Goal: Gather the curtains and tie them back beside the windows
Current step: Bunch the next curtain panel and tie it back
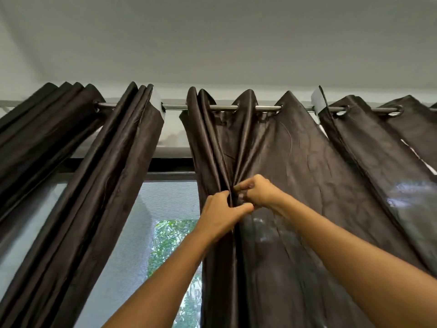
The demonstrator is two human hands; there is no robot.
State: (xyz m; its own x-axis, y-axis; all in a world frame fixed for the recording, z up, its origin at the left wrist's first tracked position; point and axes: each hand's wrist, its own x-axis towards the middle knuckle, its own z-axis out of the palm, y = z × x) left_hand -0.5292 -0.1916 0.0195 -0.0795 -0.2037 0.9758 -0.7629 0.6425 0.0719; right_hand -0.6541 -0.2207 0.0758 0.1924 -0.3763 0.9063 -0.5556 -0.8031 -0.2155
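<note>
- Head view: both arms reach up and forward from the bottom edge, meeting at the middle curtain [279,162].
- The left hand [221,215] has its back to the camera, fingers curled round the gathered folds on the curtain's left side, thumb stretched right across the cloth.
- The right hand [256,192] sits just above and right of it, wrist bent, fingers curled tight and pinching a fold; the 2 hands touch at thumb and fingertips.
- That curtain hangs by eyelets from the rod [246,107], bunched at its left and spread flat to the right of the hands.
- 2 gathered curtains [113,176] hang at the left, pleats packed close.
- Another curtain [369,147] hangs at the right, spread out.
- The window [146,228] shows between the left curtains and the held one, with green leaves beyond its screen.
- The ceiling [212,39] fills the top.
</note>
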